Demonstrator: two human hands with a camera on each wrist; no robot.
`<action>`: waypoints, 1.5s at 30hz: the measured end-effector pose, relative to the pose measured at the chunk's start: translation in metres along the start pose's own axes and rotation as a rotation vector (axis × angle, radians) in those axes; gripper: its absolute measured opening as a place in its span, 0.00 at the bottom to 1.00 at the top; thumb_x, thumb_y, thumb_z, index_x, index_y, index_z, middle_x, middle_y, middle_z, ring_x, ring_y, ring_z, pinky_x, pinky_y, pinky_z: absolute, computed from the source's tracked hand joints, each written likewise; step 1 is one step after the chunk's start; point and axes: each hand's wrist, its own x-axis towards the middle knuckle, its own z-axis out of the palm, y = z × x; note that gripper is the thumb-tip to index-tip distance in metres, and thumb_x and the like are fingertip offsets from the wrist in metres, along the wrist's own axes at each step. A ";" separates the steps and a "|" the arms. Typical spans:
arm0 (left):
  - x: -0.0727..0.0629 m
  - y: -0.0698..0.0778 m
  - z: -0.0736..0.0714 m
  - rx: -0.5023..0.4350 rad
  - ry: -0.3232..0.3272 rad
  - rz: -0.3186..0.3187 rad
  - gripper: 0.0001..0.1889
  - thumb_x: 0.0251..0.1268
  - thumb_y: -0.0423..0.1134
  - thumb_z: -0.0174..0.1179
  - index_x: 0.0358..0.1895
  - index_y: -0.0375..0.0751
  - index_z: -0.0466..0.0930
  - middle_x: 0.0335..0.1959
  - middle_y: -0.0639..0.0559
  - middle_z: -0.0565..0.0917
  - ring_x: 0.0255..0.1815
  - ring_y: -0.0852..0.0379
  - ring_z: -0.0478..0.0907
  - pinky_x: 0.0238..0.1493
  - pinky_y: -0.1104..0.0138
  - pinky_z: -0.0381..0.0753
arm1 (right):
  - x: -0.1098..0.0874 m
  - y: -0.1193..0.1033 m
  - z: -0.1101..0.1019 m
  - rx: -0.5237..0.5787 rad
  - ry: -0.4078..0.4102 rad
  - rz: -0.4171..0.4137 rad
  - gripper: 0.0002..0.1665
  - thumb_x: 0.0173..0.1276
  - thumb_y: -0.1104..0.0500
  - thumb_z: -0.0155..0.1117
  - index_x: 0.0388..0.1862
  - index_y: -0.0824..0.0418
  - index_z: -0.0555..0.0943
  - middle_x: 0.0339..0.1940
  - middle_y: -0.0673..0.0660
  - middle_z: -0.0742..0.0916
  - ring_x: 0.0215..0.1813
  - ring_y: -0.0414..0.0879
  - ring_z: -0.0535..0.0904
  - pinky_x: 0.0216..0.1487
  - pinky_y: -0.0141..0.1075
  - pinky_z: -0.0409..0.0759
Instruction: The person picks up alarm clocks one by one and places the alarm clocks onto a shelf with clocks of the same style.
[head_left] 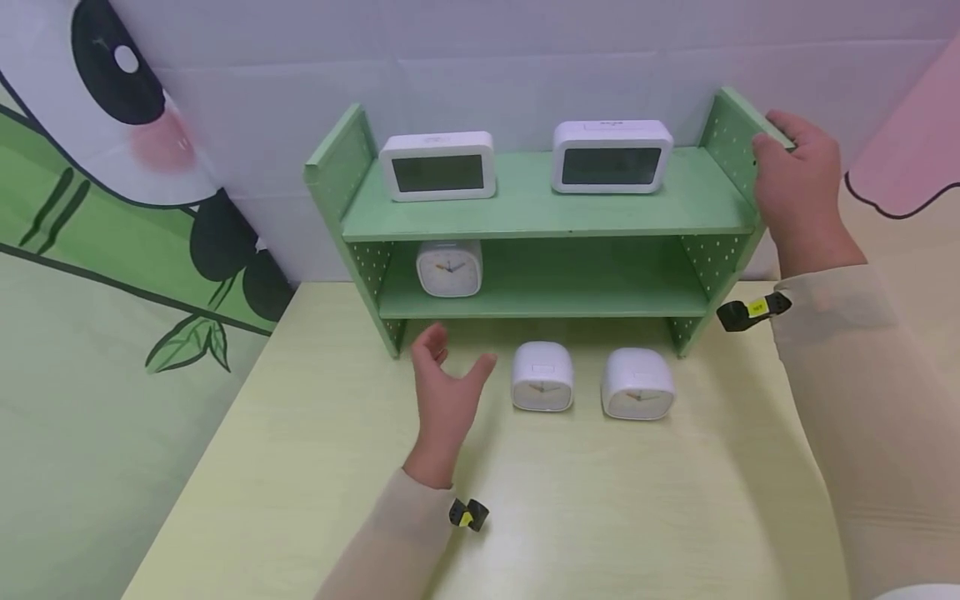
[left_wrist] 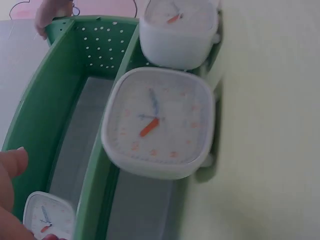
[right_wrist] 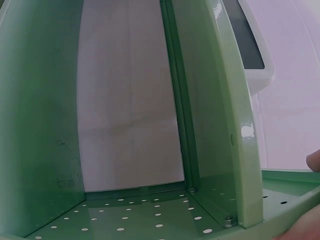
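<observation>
A green two-tier shelf [head_left: 540, 218] stands on the table against the wall. My right hand [head_left: 806, 179] grips the top of its right side panel [head_left: 738, 154], thumb on the inner face. My left hand [head_left: 448, 396] is in front of the lower tier, thumb and fingers spread apart with nothing between them. Behind it, a small white alarm clock [head_left: 449, 268] sits at the left of the lower tier; in the left wrist view this clock [left_wrist: 49, 215] shows beside my fingertips. Two similar white clocks, one nearer the middle [head_left: 542, 377] and one further right [head_left: 638, 383], stand on the table before the shelf.
Two white digital clocks with dark screens, a left one [head_left: 438, 167] and a right one [head_left: 612, 157], stand on the top tier. The pale wooden table [head_left: 600, 508] extends toward me. A cartoon-printed cloth [head_left: 517, 79] hangs behind the shelf.
</observation>
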 end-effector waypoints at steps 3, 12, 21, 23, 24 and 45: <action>-0.012 -0.007 0.003 0.002 -0.045 -0.027 0.42 0.58 0.39 0.77 0.72 0.36 0.61 0.68 0.46 0.69 0.71 0.48 0.64 0.73 0.54 0.60 | -0.001 -0.001 0.000 -0.002 0.004 -0.004 0.32 0.82 0.50 0.48 0.83 0.46 0.62 0.80 0.50 0.64 0.70 0.42 0.68 0.73 0.44 0.66; -0.036 -0.023 0.017 0.041 -0.114 -0.059 0.42 0.59 0.40 0.75 0.73 0.37 0.61 0.70 0.44 0.69 0.72 0.41 0.63 0.72 0.46 0.61 | 0.000 0.001 -0.001 -0.018 0.012 0.004 0.32 0.82 0.49 0.49 0.82 0.44 0.63 0.80 0.50 0.65 0.69 0.42 0.69 0.71 0.45 0.68; -0.047 -0.033 0.042 0.107 -0.144 -0.071 0.44 0.58 0.42 0.75 0.74 0.38 0.59 0.72 0.39 0.64 0.74 0.40 0.61 0.71 0.46 0.64 | 0.004 0.004 -0.006 0.017 0.019 0.003 0.32 0.82 0.51 0.50 0.82 0.46 0.64 0.80 0.48 0.66 0.69 0.42 0.69 0.72 0.44 0.68; -0.049 -0.034 0.047 0.125 -0.143 -0.069 0.45 0.57 0.44 0.75 0.74 0.38 0.58 0.72 0.39 0.64 0.74 0.40 0.61 0.70 0.45 0.64 | 0.004 0.005 -0.005 0.020 0.020 0.000 0.32 0.82 0.51 0.50 0.82 0.46 0.64 0.80 0.48 0.65 0.69 0.42 0.69 0.72 0.44 0.67; -0.050 -0.033 0.049 0.134 -0.145 -0.067 0.46 0.57 0.44 0.76 0.74 0.38 0.58 0.72 0.40 0.64 0.74 0.40 0.61 0.70 0.45 0.64 | 0.004 0.005 -0.005 0.019 0.020 -0.001 0.32 0.82 0.51 0.50 0.82 0.47 0.64 0.80 0.49 0.66 0.69 0.42 0.69 0.72 0.43 0.67; -0.049 -0.042 0.087 0.129 -0.049 -0.159 0.56 0.51 0.42 0.79 0.78 0.41 0.50 0.74 0.40 0.59 0.70 0.41 0.64 0.67 0.47 0.68 | 0.000 0.002 0.002 0.022 0.021 -0.018 0.32 0.82 0.51 0.49 0.82 0.48 0.63 0.80 0.53 0.65 0.70 0.42 0.69 0.72 0.43 0.66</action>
